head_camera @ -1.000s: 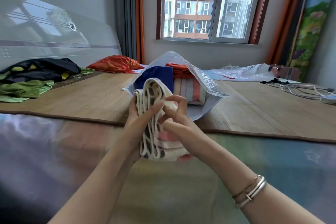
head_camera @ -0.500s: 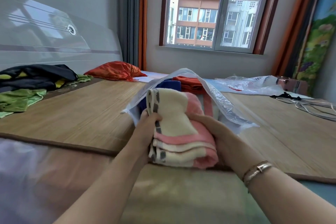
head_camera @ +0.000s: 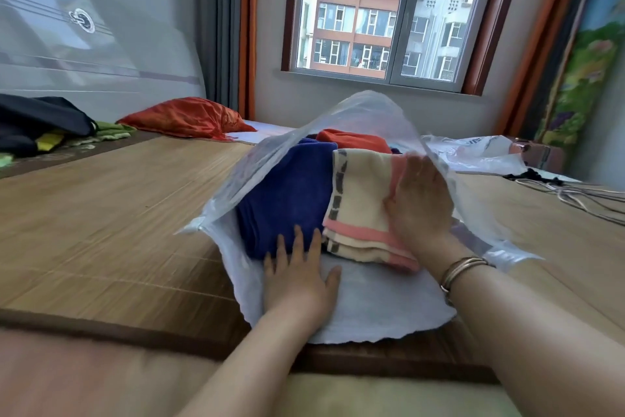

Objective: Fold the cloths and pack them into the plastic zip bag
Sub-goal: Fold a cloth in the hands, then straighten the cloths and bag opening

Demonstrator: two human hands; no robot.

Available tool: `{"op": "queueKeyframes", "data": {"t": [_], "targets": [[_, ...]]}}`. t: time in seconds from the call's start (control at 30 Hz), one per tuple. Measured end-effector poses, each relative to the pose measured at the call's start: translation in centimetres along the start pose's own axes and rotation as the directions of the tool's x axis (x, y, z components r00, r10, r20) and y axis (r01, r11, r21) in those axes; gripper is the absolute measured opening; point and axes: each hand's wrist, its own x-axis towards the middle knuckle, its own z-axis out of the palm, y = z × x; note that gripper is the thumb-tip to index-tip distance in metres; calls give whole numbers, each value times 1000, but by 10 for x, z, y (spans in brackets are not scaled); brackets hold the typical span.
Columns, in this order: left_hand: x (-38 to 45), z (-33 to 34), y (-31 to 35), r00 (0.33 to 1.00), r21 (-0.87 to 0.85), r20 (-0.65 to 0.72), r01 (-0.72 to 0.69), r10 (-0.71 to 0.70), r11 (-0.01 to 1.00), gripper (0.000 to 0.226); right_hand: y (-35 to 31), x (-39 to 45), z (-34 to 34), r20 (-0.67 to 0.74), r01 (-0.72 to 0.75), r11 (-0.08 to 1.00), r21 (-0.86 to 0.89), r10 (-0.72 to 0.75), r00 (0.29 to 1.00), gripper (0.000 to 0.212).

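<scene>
A right hand (head_camera: 419, 200), fingers flat and apart, presses a cream-and-pink folded towel (head_camera: 362, 207) inside the zip bag (head_camera: 372, 308); the left hand (head_camera: 297, 278) lies spread beside a blue cloth (head_camera: 287, 193). No legible writing.

An orange pillow (head_camera: 184, 121) and grey cables (head_camera: 581, 195) lie on the bamboo mat (head_camera: 101, 213).

- Cream-and-pink striped cloth (head_camera: 363, 207): a second ago held folded in both hands in front of the zip bag (head_camera: 355, 308); now inside its mouth, beside the blue cloth (head_camera: 287, 193).
- Right hand (head_camera: 419, 203): grip released, now flat, palm against the striped cloth under the bag's raised upper flap.
- Left hand (head_camera: 299, 276): off the cloth, now spread on the bag's lower lip, fingers (head_camera: 297, 242) touching the blue cloth.
</scene>
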Motion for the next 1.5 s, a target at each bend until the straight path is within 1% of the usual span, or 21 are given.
{"op": "queueKeyframes", "data": {"t": [0.07, 0.13, 0.17, 0.2, 0.23, 0.27, 0.33, 0.47, 0.53, 0.63, 0.7, 0.77, 0.87, 0.93, 1.03, 1.13, 1.23, 1.3, 1.37, 1.43, 1.5], "targets": [[0, 1, 1, 1000, 52, 24, -10, 8, 999, 66, -7, -4, -6, 6, 144, 979, -147, -145, 989, 46], [-1, 2, 0, 999, 93, 40, -27, 24, 995, 67, -16, -14, -6, 92, 239, 952, -191, -226, 970, 64], [-1, 3, 0, 999, 109, 44, -33, 29, 994, 67, -18, -18, 1, 145, 242, 962, -129, -223, 964, 77], [-1, 4, -1, 998, 123, 46, -39, 34, 992, 67, -21, -21, 6, 297, 216, 975, -46, -193, 935, 89], [-1, 5, -2, 998, 136, 47, -48, 42, 990, 68, -21, -22, 12, 439, 188, 982, 26, -180, 880, 100], [-2, 6, -4, 998, 146, 46, -58, 52, 988, 68, -24, -20, 20, 503, 201, 979, 43, -195, 842, 107], [-3, 8, -5, 996, 157, 46, -84, 78, 984, 66, -29, -10, 36, 515, 252, 968, -23, -204, 832, 111], [-3, 9, -8, 992, 161, 66, -113, 104, 980, 63, -41, 25, 73, 512, 226, 963, -148, -121, 850, 89], [0, 8, -10, 993, 163, 69, -108, 98, 981, 62, -46, 31, 82, 517, 221, 963, -156, -111, 849, 87], [1, 6, -11, 994, 134, 83, -81, 70, 988, 62, -42, 27, 77, 559, 240, 965, -104, -142, 817, 98], [1, 4, -10, 995, 110, 84, -54, 45, 992, 64, -34, 21, 60, 605, 260, 965, -45, -181, 776, 114], [-2, -3, -8, 998, 48, 53, -23, 21, 999, 62, -27, 14, 35, 646, 291, 956, -16, -212, 733, 120], [-11, -24, -5, 1000, -99, -21, 14, -16, 995, 54, -26, -6, -6, 689, 289, 956, 40, -236, 685, 105], [-23, -41, -5, 998, -220, -51, 17, -29, 975, 52, -32, -25, -32, 675, 331, 940, 83, -297, 675, 90], [-54, -68, -13, 994, -312, -105, -62, 30, 948, 51, -46, -53, -76, 617, 417, 891, 181, -433, 657, 76], [-96, -95, -34, 978, -334, -190, -151, 90, 931, 46, -68, -76, -117, 472, 483, 830, 278, -556, 684, 61], [-131, -131, -62, 953, -316, -301, -146, 47, 938, 32, -105, -95, -154, 297, 502, 750, 431, -644, 705, 34], [-147, -155, -87, 946, -321, -324, -92, -18, 943, 29, -138, -106, -170, 252, 449, 686, 572, -668, 700, 25], [-157, -175, -120, 941, -313, -323, -5, -101, 950, 30, -176, -115, -175, 263, 360, 630, 689, -679, 685, 27], [-159, -189, -158, 926, -320, -327, 82, -192, 944, 29, -214, -119, -166, 287, 293, 606, 740, -678, 677, 32], [-156, -197, -200, 901, -327, -322, 183, -291, 927, 28, -252, -119, -146, 327, 255, 616, 746, -672, 665, 38]]}}
